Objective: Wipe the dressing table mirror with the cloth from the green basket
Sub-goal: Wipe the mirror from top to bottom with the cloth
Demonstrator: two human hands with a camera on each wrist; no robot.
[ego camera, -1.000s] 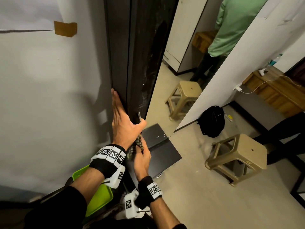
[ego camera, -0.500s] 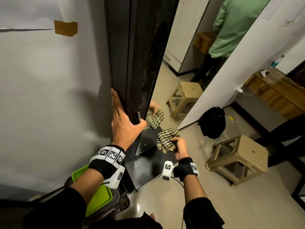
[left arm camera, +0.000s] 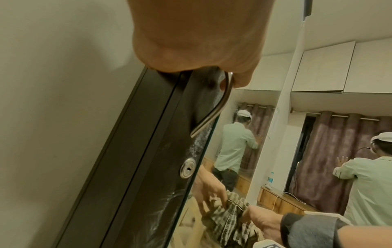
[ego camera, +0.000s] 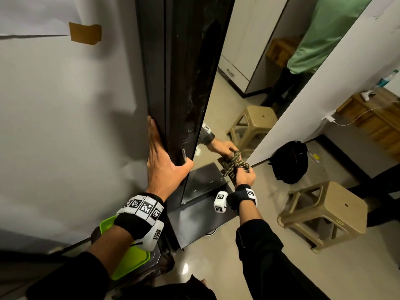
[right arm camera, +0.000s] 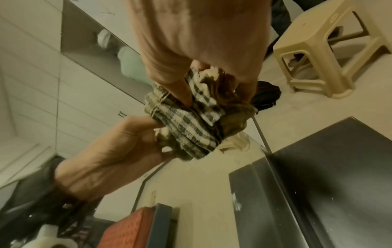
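- Where the pale wall (ego camera: 65,126) ends, the dark cabinet edge (ego camera: 173,72) stands upright, and everything else is placed from the mirror (ego camera: 244,79) set into that cabinet's front, just right of the dark edge.
- A tan stool (ego camera: 326,215) stands on the floor to the right of the mirror and well apart from it; a second stool shows only as a reflection in the glass.
- Near the mirror's lower right corner, a black backpack (ego camera: 291,162) sits on the floor against the white partition.
- Down to the left of the mirror, below the left wrist, the green basket (ego camera: 127,263) shows its bright rim, partly hidden by the forearm.
- On the cabinet edge just left of the mirror rests the left hand (ego camera: 164,167), fingers straight up along the back side and thumb laid across the front, touching the metal handle (left arm camera: 72,105).
- Against the lower part of the mirror, the right hand (ego camera: 245,175) has its fingers curled tightly round the checked cloth (ego camera: 234,164); the right-wrist view shows the bunched cloth (right arm camera: 191,120) touching the glass and meeting its own reflection.
- Below the handle, beside the mirror's left border, sits a small round keyhole (left arm camera: 187,168).
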